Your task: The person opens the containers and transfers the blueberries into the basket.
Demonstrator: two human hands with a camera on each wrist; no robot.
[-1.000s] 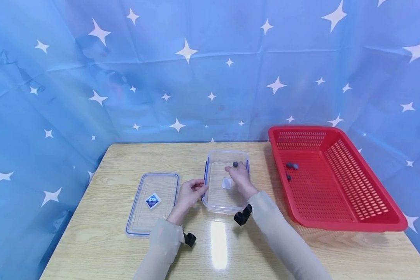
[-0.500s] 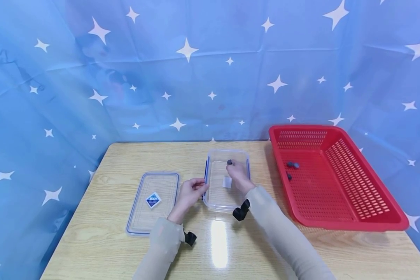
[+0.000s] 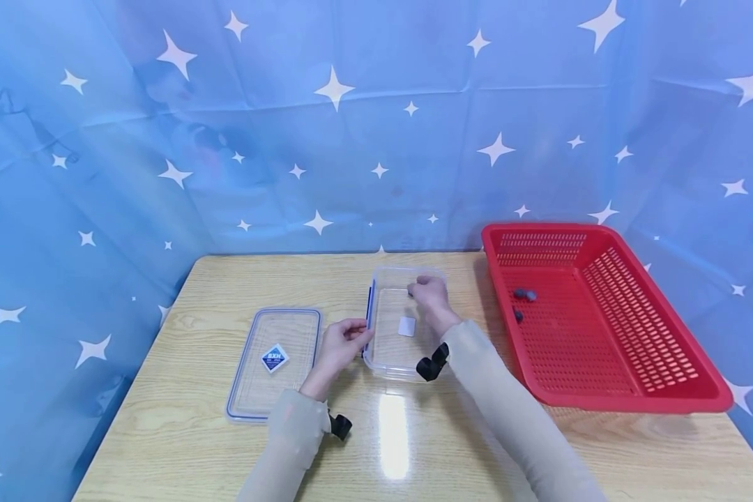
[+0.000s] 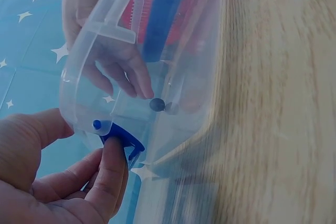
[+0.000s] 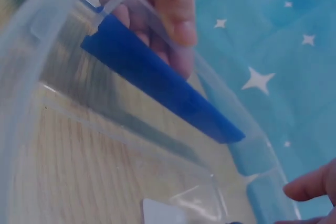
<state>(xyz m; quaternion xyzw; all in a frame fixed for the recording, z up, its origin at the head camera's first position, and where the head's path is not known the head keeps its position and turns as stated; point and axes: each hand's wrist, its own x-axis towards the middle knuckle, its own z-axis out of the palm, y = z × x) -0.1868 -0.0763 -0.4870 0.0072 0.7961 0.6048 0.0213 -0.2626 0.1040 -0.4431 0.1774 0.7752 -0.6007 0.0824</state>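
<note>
A clear plastic box (image 3: 401, 324) stands near the middle of the wooden table (image 3: 182, 432), with a white sticker (image 3: 406, 326) on its floor. The left hand (image 3: 341, 346) rests at the box's left wall, its fingers curled round the blue clip (image 4: 122, 142) there; the left wrist view shows the thumb and fingertips pinching that clip. The right hand (image 3: 429, 296) reaches into the far end of the box with its fingers bent downward. Just at its fingertips lies a small dark round piece (image 4: 156, 104) low in the box, with what looks like its reflection beside it; the fingers seem to touch it, though through the plastic it is hard to say whether they pinch it or only rest against it.

To the left of the box the clear lid (image 3: 275, 362) lies flat on the table, a diamond label on it. To the right stands a red basket (image 3: 627, 390) with a few more dark round pieces (image 3: 523, 295) at its far end. A blue starred cloth (image 3: 351, 125) hangs behind.
</note>
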